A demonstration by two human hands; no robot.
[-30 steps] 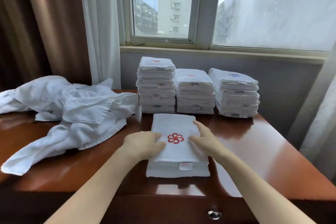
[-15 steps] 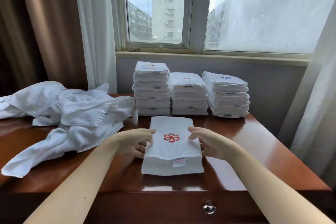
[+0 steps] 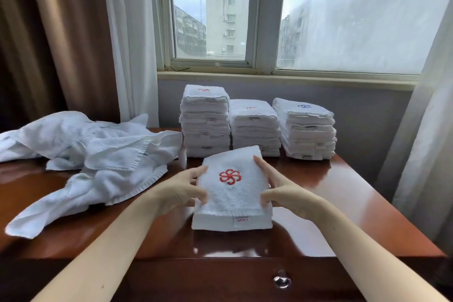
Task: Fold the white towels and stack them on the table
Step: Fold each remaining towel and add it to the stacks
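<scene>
Since the towel point(image 3: 232, 193) is looking soft, light and floppy, I'm clamping left grip point(image 3: 181, 189) and right grip point(image 3: 282, 193) on its opposite sides, pinching all layers, just over the desk point(image 3: 343, 191).

Both hands grip a folded white towel with a red flower logo point(image 3: 232, 193), left hand point(image 3: 180, 190) and right hand point(image 3: 285, 193) on its sides, above the glossy reddish wooden table point(image 3: 343, 193). Three stacks of folded white towels point(image 3: 255, 127) behind, rumpled pile of unfolded white towels point(image 3: 93, 152) on the left.
</scene>
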